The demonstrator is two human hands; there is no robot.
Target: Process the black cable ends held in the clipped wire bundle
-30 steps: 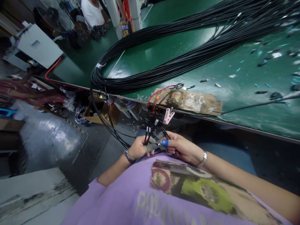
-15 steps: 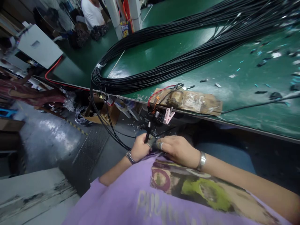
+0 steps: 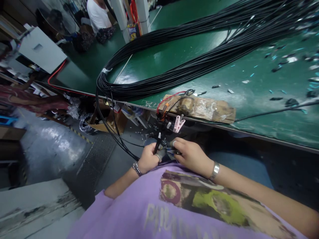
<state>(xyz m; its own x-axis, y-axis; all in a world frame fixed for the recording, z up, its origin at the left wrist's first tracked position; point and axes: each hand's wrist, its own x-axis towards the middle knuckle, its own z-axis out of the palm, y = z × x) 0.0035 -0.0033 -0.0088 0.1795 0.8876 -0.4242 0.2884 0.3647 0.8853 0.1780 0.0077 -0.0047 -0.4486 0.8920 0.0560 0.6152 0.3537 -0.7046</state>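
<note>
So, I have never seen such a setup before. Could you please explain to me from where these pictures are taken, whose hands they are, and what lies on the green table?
There is no robot here. One camera, worn on a person's head, looks forward and down. That is why the purple shirt fills the bottom: it is the wearer's own, and so are the two hands. The left hand holds a black cable end with a white tip. The right hand is close beside it; what its fingers hold is too small to tell. On the green table lie a long bundle of black cables, a stained board at the near edge, and small scraps.
</note>
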